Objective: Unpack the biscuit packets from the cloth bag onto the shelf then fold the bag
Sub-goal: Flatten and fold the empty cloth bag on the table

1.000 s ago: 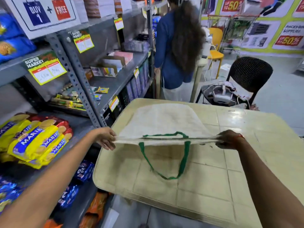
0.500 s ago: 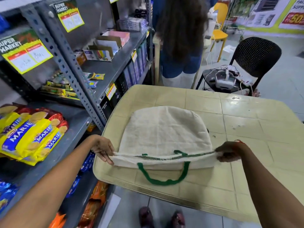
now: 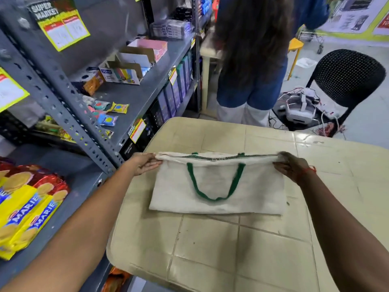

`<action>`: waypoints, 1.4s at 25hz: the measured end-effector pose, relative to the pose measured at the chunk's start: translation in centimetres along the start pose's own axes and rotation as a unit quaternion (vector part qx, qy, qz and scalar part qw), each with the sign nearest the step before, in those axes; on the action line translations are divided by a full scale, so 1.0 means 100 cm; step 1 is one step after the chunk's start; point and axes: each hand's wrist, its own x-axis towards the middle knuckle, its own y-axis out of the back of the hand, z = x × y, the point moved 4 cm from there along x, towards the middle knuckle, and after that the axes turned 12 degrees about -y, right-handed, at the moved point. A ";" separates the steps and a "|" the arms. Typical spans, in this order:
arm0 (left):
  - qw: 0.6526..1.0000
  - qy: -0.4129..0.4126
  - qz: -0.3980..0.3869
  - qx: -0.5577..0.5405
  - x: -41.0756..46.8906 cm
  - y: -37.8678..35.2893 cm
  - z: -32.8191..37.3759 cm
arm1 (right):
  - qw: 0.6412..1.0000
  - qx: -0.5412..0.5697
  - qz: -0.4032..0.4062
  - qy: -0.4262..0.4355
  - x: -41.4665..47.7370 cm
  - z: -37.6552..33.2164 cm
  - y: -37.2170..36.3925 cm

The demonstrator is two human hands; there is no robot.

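The cream cloth bag [image 3: 216, 186] with green handles lies folded in half on the beige tiled table [image 3: 210, 249], its mouth edge now at the far side. My left hand [image 3: 145, 163] pinches the bag's far left corner. My right hand [image 3: 290, 165] pinches the far right corner. One green handle loop rests on top of the folded cloth. Yellow and red Marie biscuit packets [image 3: 25, 209] lie stacked on the grey shelf [image 3: 69, 209] at my left.
Grey metal racking [image 3: 63, 106] with boxes and small packets stands to the left. A person [image 3: 252, 60] stands beyond the table's far edge. A black chair [image 3: 345, 81] holding devices and wires is at the right.
Both hands carried the bag's mouth edge away from me over the bag's body, folding it in half. The handle now lies on top of the cloth.
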 end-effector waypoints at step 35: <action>0.554 -0.226 -0.241 0.765 -0.124 -0.072 -0.158 | 0.616 -0.728 -0.080 0.289 -0.128 0.305 -0.104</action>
